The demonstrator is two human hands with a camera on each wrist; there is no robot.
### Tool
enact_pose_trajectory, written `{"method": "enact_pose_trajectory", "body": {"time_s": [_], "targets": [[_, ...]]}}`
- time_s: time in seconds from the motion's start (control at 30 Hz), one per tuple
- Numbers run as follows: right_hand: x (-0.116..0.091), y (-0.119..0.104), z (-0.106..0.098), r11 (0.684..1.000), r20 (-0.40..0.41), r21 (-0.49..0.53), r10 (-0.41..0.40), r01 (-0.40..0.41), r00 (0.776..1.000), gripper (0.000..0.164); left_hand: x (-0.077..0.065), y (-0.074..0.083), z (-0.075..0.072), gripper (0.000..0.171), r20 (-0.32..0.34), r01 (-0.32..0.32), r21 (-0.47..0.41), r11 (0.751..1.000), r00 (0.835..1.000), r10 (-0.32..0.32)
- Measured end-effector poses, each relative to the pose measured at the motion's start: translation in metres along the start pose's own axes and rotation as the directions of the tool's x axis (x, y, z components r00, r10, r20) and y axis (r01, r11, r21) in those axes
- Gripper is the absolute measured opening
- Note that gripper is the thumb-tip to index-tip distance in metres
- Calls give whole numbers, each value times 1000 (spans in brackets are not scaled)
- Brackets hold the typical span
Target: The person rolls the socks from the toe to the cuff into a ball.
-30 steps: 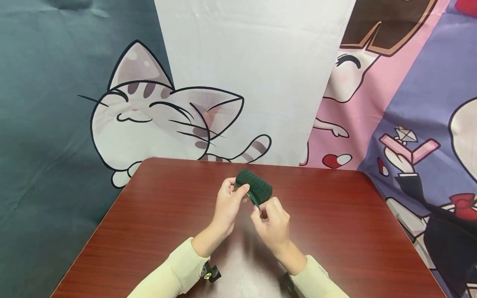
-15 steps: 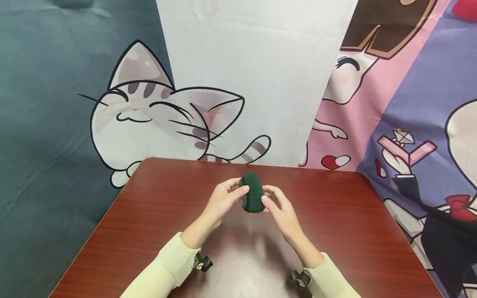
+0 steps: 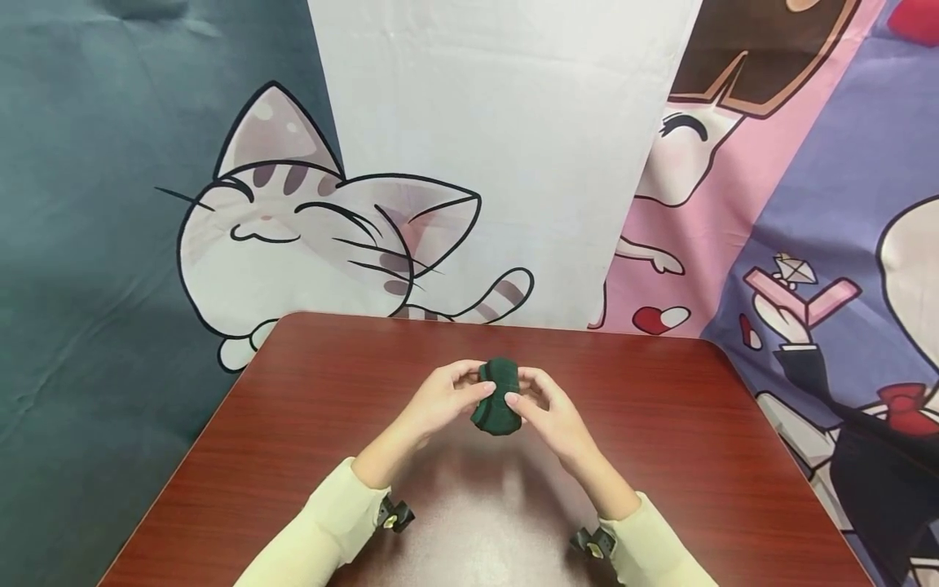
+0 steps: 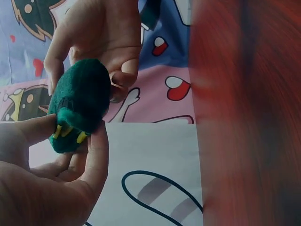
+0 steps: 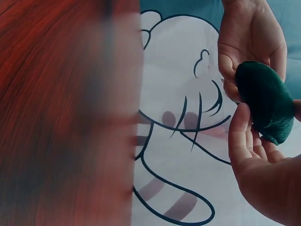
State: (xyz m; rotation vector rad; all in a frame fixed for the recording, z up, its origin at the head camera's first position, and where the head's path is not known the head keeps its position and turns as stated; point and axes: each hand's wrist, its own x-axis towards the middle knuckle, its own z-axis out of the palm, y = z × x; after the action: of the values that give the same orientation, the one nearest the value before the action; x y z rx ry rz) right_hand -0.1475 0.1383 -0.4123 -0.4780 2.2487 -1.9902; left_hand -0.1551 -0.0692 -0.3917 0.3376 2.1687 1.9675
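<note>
A dark green rolled fabric bundle (image 3: 502,412) is held above the table between the two hands. My left hand (image 3: 440,400) pinches its left side, thumb on the near face and fingers behind. On the opposite side my right hand (image 3: 555,418) grips it the same way, the two thumbs close together. Seen from the left wrist, the bundle (image 4: 82,89) shows a folded end with small yellow marks, gripped by the left thumb and fingers. From the right wrist, the bundle (image 5: 265,101) looks smooth and rounded. Its exact kind cannot be told.
Beneath the hands is a reddish-brown wooden table (image 3: 330,456) with rounded far corners. Behind it hangs a printed backdrop (image 3: 506,147) with a cartoon cat and figures. Small black wrist cameras (image 3: 396,516) sit at both pale sleeves (image 3: 323,522).
The right hand has gone from pinching the bundle's lower edge to gripping its right side. The bundle has turned from slanted to nearly upright, and both hands have come slightly lower.
</note>
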Motion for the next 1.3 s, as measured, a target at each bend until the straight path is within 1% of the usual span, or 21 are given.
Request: {"method": "enact_pose_trajectory", "body": {"time_s": [0.1,0.3,0.63,0.87,1.3], "targets": [[1,2,-1,1000,14,19,15,-15,1000,43,1,-3,0,43,-1,8,5,1000,1000,-8],[3,4,-2,1000,-6,-9,29,-29,1000,45,5,-7,0,41,-11,15,5,1000,1000,-14],[7,6,-3,995,-24,-32,91,-92,996,46,9,-12,0,43,-15,23,-4,1000,1000,-23],[11,10,-3,994,-29,-3,113,-113,993,47,11,-15,0,47,-14,21,12,1000,1000,-20],[14,11,-3,990,-38,16,140,-139,989,49,14,-22,0,47,-31,15,5,1000,999,-15]]}}
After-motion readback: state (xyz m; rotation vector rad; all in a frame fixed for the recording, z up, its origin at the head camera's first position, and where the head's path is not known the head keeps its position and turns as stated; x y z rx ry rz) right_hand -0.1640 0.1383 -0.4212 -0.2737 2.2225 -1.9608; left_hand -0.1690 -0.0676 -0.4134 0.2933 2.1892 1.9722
